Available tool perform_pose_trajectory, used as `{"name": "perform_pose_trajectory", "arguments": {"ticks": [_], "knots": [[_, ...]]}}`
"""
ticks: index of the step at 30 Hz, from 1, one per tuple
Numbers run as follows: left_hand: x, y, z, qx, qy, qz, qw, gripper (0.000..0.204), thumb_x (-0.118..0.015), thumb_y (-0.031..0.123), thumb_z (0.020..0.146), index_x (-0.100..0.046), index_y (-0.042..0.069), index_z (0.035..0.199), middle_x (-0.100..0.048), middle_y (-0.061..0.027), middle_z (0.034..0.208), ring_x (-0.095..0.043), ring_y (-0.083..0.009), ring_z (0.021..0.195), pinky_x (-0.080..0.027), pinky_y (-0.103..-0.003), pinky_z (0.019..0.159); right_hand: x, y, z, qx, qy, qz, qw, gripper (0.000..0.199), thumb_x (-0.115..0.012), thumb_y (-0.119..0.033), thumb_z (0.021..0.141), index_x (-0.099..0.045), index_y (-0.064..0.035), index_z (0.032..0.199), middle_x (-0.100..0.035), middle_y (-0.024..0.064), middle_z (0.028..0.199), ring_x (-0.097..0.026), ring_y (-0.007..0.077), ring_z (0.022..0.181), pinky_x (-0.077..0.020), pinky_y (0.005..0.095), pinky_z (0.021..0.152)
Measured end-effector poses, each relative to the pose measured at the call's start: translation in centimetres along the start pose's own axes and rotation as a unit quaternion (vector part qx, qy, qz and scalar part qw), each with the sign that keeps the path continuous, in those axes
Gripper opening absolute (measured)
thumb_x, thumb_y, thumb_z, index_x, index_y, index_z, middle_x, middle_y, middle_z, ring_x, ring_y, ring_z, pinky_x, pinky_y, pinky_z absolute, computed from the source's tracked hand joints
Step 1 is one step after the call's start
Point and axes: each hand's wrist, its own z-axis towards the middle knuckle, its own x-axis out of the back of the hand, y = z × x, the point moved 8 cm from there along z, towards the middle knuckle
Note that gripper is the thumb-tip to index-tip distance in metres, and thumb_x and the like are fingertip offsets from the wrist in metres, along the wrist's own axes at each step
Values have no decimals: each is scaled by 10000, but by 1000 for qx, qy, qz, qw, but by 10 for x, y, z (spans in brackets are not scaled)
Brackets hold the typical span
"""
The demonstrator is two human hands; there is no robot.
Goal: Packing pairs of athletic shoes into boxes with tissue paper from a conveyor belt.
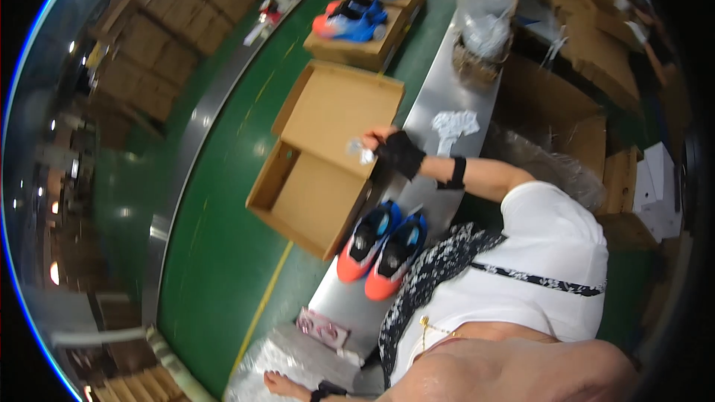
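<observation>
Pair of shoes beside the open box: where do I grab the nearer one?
Take the right shoe at its blue heel collar, from above. Both lie upright, side by side, with orange toes toward you and the opening facing up. The left shoe crowds one flank, so a side pinch is tighter. The right hand is nearest.

Green belt: my long green conveyor surface [223, 253] runs up the middle, a yellow line along it.
Open box: an open brown cardboard shoe box [320, 201] sits on the green belt, lid [342, 115] tipped up.
Far boxes: two closed brown cardboard boxes [350, 48] lie on the belt further up, each with a pair of blue and orange trainers [354, 18] on top.
Metal strip: a grey metal side surface [439, 104] borders the belt.
Pair: blue, black and orange trainers [380, 246] rest on the strip, beside the open box.
Paper: crumpled white tissue paper [454, 126] lies on the strip.
</observation>
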Motion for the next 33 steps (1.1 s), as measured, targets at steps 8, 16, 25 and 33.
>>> {"name": "perform_pose_trajectory", "arguments": {"ticks": [8,16,25,33], "knots": [[33,43,-90,132,-180,211,952,657,-462,413,815,-302,-66,1236,-283,-394,1187,-299,-465,1126,-261,-437,946,-75,-16,-7,-182,-225,77,954,188,-538,-137,772,-544,-7,907,-550,30,682,-521,91,646,-421,213,553],[46,58,-94,96,-140,280,945,514,-387,363,863,-368,-4,1221,-348,-373,1156,-387,-458,1058,-323,-429,902,3,89,-60,-53,-171,-350,920,190,-530,-164,745,-544,-40,890,-557,147,852,-564,259,780,-445,353,695],[111,80,-19,113,-93,427,893,361,-337,153,878,-422,-41,1169,-561,-131,1007,-551,-172,712,-441,-286,533,13,62,-65,70,-221,-404,885,261,-523,-191,719,-539,-87,958,-482,134,978,-527,296,874,-452,384,724],[58,329,-39,27,-11,-371,928,385,-337,207,883,-421,-18,1183,-550,-95,1007,-515,-133,631,-374,-222,423,-141,-71,-75,173,-464,-110,861,749,-682,-363,661,-314,-55,1237,-449,191,1107,-471,316,1007,-415,377,822]]}}
